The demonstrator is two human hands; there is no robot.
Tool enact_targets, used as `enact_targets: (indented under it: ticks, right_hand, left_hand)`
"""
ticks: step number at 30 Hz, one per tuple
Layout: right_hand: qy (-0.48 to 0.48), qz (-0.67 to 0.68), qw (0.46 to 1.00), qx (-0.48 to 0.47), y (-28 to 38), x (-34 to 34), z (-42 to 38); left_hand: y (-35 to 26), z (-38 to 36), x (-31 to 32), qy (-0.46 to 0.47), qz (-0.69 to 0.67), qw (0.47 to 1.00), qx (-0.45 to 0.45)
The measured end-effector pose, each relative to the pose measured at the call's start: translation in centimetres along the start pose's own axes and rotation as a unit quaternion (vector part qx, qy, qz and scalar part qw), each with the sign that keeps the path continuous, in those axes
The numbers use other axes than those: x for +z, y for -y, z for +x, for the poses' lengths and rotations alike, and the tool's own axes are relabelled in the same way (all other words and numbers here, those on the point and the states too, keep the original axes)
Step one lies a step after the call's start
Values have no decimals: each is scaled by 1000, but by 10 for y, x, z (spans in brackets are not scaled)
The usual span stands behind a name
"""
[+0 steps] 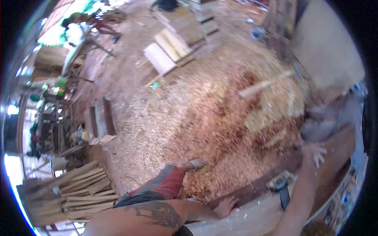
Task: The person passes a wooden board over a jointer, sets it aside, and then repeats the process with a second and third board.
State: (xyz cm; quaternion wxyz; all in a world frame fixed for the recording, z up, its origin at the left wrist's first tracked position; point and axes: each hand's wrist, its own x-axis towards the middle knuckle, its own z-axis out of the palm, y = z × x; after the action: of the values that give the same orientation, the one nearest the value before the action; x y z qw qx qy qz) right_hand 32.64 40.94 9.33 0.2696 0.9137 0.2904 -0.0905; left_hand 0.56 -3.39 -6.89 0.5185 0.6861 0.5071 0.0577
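My left hand [226, 206] rests with its fingers apart on the edge of a pale wooden bench top [252, 218] at the bottom, holding nothing. My right hand [316, 152] is stretched out to the right above a dark plank [334, 157], fingers spread and empty. A pale stick of wood [264, 87] shows blurred farther out over the shavings, apart from both hands. A small power tool with a dark cord [280, 185] lies on the bench between my arms. My leg in red shorts [165, 185] stands on the floor below.
Wood shavings [204, 118] cover the floor. A stack of wooden slats [78, 188] lies at lower left, short planks [100, 122] at left, pale boards [165, 51] farther off. A large flat panel [330, 47] stands at upper right. Cluttered shelves line the left edge.
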Motion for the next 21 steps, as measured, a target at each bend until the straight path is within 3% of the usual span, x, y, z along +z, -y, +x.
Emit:
enact_targets:
  ticks: [3, 6, 8, 11, 12, 14, 15, 17, 19, 21]
  right_hand:
    - [-27, -17, 999, 28, 6, -5, -32]
    - [-50, -14, 997, 52, -3, -6, -47]
    - [-57, -2, 997, 48, -6, -11, -55]
    - [-40, -59, 997, 3, -44, 14, 4]
    - [-41, -45, 998, 0, -65, 8, 6]
    - [-164, 107, 979, 59, -110, -5, -9]
    - [-156, 200, 966, 53, -136, -22, -27]
    - [-220, 273, 935, 49, -192, 9, -22]
    - [-258, 377, 889, -15, -236, 32, -40]
    - [-249, 441, 862, -15, -274, 60, -40]
  left_hand:
    - [-33, 1, -45, 88, 10, 995, -56]
    - [-35, 1, -39, 100, 9, 993, -54]
    - [-26, 2, -33, 25, 26, 999, -34]
    - [-18, -4, -12, -56, 3, 998, 10]
    - [-27, 3, -41, 9, -44, 999, 0]
    - [-36, -1, -54, -4, -53, 999, -4]
    - [-38, -1, -56, 27, -32, 999, -19]
    - [-47, -5, -63, 20, -21, 1000, 7]
    - [-41, -3, -50, 6, -27, 999, 20]
    - [-40, -4, -53, -17, -24, 999, 34]
